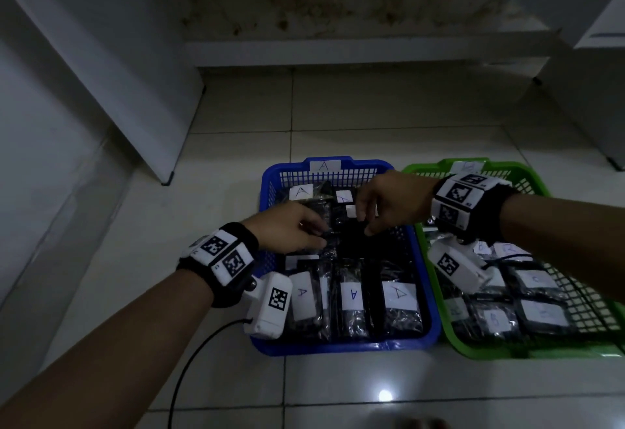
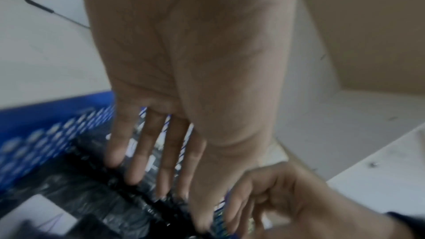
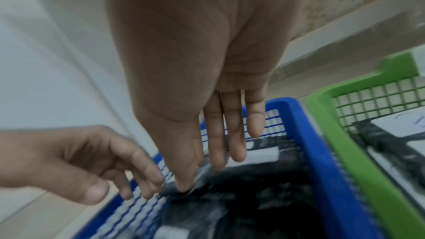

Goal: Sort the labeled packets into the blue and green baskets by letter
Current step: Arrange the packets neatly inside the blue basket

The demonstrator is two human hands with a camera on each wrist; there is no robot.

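The blue basket marked A holds several black packets with white A labels. Beside it on the right, the green basket holds several packets labeled B. Both hands hover over the middle of the blue basket. My left hand reaches in from the left, its straight fingers touching a black packet. My right hand comes from the right with straight fingers, thumb tip on the same packet. Neither hand visibly grips it. That packet's label is hidden.
The baskets stand side by side on a pale tiled floor. A white cabinet rises at the left, and another white unit at the right. A low stained step runs along the back. A black cable trails from my left wrist.
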